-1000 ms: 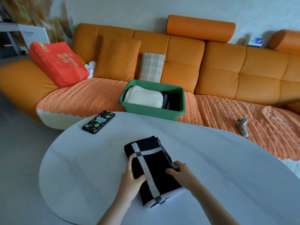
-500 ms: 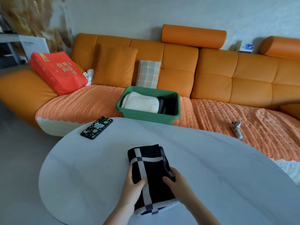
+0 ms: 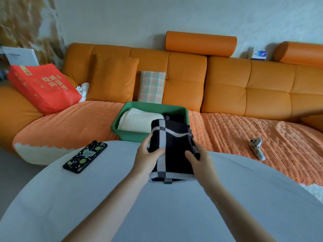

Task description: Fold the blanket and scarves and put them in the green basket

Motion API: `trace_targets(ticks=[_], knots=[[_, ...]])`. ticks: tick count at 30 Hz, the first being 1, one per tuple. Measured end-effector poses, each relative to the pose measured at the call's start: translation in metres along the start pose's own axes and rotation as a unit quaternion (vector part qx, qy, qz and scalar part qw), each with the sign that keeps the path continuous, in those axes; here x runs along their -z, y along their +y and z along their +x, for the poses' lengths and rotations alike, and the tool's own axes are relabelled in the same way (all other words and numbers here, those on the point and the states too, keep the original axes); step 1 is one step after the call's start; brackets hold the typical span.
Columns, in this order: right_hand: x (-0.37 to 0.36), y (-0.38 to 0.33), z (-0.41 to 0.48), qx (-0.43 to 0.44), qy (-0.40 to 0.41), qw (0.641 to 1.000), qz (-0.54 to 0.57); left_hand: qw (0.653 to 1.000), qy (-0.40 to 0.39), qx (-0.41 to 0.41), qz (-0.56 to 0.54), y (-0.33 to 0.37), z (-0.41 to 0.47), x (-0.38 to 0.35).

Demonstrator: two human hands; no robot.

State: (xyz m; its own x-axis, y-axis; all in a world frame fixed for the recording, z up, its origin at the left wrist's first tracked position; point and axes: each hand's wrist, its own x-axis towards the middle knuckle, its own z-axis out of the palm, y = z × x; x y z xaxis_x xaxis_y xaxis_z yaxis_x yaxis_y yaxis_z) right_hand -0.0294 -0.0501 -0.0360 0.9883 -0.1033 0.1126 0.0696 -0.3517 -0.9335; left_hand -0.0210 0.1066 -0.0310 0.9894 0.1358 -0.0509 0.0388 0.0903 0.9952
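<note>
Transfer to basket, by the look of it, with folding finished on this piece. Held the folded black checked scarf [image 3: 174, 145] between both hands, raised off the white table [image 3: 157, 215] and out over its far edge, top end overlapping the near rim of the green basket [image 3: 122, 132] from this view. Gripped the scarf's left edge with the left hand [image 3: 148, 158], thumb on the near face and fingers curled behind. Clamped the right edge with the right hand [image 3: 199, 162] in the same way, hands apart with the scarf between them.

Found the basket on the orange sofa cover [image 3: 70, 123] just beyond the table, already holding a folded cream blanket [image 3: 136, 121] on its left and a dark folded scarf [image 3: 175, 117] on its right, partly hidden. Noted a patterned phone [image 3: 85, 156] on the table to the left and a pale controller [image 3: 256, 148] on the sofa cover well to the right, both off the likely path.

Judged the next move to call for carrying the bundle forward over the rim and lowering it flat onto the dark scarf. Reckoned both edges needed pinching until it rested, so the layers would not slide open.
</note>
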Motion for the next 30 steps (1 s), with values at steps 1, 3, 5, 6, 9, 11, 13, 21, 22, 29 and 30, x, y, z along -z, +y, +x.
trace_targets(ticks=[1, 3, 5, 6, 9, 11, 13, 21, 22, 29, 30], knots=[[0.0, -0.004, 0.019, 0.014, 0.013, 1.0, -0.002, 1.0, -0.001, -0.015, 0.01, 0.006, 0.022, -0.006], [-0.003, -0.012, 0.056, 0.035, 0.033, 0.999, -0.018, 0.998, 0.004, -0.041, 0.046, 0.014, 0.067, -0.018], [-0.006, -0.012, 0.092, 0.043, 0.046, 0.997, -0.042, 0.995, 0.009, -0.061, 0.077, 0.016, 0.109, -0.031], [-0.008, -0.009, 0.11, 0.048, 0.051, 0.996, -0.047, 0.993, 0.011, -0.07, 0.09, 0.015, 0.128, -0.038], [-0.019, 0.004, 0.158, 0.047, 0.073, 0.994, -0.06, 0.988, 0.008, -0.088, 0.126, 0.008, 0.18, -0.053], [-0.027, 0.016, 0.186, 0.047, 0.078, 0.993, -0.073, 0.982, 0.008, -0.101, 0.158, 0.002, 0.209, -0.06], [-0.035, 0.029, 0.212, 0.048, 0.082, 0.99, -0.104, 0.977, 0.019, -0.109, 0.181, -0.008, 0.234, -0.065], [-0.076, 0.081, 0.241, 0.025, 0.016, 0.891, -0.454, 0.88, 0.009, -0.09, 0.467, -0.083, 0.264, -0.069], [-0.076, 0.082, 0.241, 0.026, 0.004, 0.864, -0.504, 0.858, 0.009, -0.094, 0.504, -0.084, 0.262, -0.071], [-0.062, 0.074, 0.228, -0.03, -0.054, 0.862, -0.503, 0.804, 0.017, -0.152, 0.574, -0.064, 0.241, -0.063], [-0.06, 0.073, 0.223, -0.009, -0.053, 0.871, -0.488, 0.804, 0.017, -0.176, 0.568, -0.063, 0.236, -0.062]])
